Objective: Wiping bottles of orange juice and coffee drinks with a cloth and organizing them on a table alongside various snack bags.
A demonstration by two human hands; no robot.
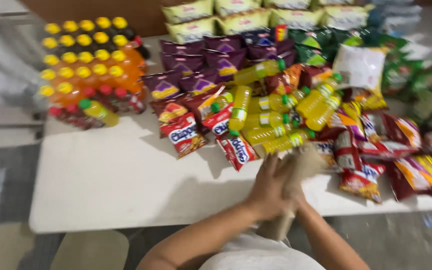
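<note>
From the head camera, both hands meet just above the near edge of the white table (116, 185). The left hand (268, 187) and the right hand (296, 192) are pressed together around a brown paper bag (303, 167), folded or rolled flat. The bag's blurred upper end sticks up past the fingers toward the snacks, and its lower end hangs below the wrists, off the table edge. The picture is motion-blurred, so single fingers cannot be told apart; each grip looks closed on the bag, palms facing each other.

Just beyond the hands lies a cluster of yellow drink bottles with green caps (271, 117), lying on their sides and touching one another. Around them are red snack packets (183, 135) to the left and more red and yellow snack packets (371, 165) to the right, some overlapping. Further back sit purple snack bags (201, 65), then pale yellow bags (216, 20) at the far edge, with green bags (401, 65) at the far right. A white plastic bag (360, 65) rests on the pile.

At the far left corner stand orange drink bottles with yellow caps (88, 55) in tight rows, with dark red-capped bottles (111, 100) just in front of them.
</note>
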